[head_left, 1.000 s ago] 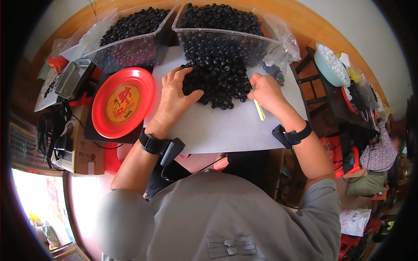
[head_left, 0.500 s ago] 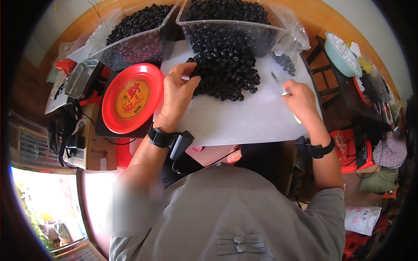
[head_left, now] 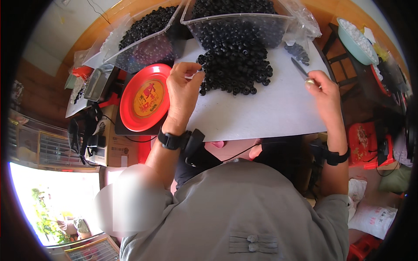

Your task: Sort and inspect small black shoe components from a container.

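Note:
A heap of small black rounded pieces with holes [head_left: 237,71], like rings or beads, lies on the white board [head_left: 248,117] before me. At the heap's left edge, my left hand [head_left: 185,93] has its thumb and forefinger curled close together. Anything between those fingertips is too small to make out. Over the board's right side, my right hand [head_left: 324,91] is closed round a small knife [head_left: 299,68]. Its blade points up and to the left, and the hand covers most of the handle. The knife is apart from the heap.
Behind the heap stands a clear plastic bin [head_left: 237,16] full of black pieces, with a second clear bin [head_left: 150,32] left of it. A red round tray [head_left: 126,104] sits beside my left hand. At the far right is a pale green basin [head_left: 361,48] of white pieces.
The whole view has shifted, moving the scene rightward in it. My right hand with the knife has moved slightly right and away over the board. The left hand stays by the heap's left edge.

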### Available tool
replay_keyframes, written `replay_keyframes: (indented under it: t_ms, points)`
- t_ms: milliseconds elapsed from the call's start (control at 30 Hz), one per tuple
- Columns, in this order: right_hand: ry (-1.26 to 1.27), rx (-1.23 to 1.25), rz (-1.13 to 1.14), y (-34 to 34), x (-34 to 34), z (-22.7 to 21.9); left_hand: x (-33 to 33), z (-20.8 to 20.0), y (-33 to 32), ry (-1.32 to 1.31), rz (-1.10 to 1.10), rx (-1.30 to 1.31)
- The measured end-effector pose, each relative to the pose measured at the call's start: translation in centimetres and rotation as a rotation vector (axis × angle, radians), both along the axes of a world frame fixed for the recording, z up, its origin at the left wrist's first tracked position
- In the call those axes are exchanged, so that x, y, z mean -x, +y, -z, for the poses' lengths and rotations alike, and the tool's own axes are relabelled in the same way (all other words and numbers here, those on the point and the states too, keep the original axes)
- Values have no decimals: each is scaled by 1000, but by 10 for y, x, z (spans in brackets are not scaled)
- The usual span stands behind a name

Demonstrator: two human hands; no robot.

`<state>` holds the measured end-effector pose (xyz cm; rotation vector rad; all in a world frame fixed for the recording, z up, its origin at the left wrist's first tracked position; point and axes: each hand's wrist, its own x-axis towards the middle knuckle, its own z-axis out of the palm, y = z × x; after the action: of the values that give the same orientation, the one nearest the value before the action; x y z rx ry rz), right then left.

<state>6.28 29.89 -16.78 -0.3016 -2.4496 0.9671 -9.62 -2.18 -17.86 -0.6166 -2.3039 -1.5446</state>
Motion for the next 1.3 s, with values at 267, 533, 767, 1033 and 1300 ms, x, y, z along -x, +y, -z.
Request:
replay_keyframes:
  t_ms: [267,533,767,1033,1300]
  points:
    - [108,-200,-46,-25,-4,23,-19,10,-19,121,58,416]
    - [239,99,-115,-35,-8,-1,-21,14,-23,141,50,481]
    - [172,-657,-131,-61,-8,22,-39,7,-36,192,238,370]
    - [189,-288,-137,-69,-3,8,-46,5,-35,150,26,310]
    - [255,-402,-118,-73,-3,22,-38,14,-35,273,-4,457]
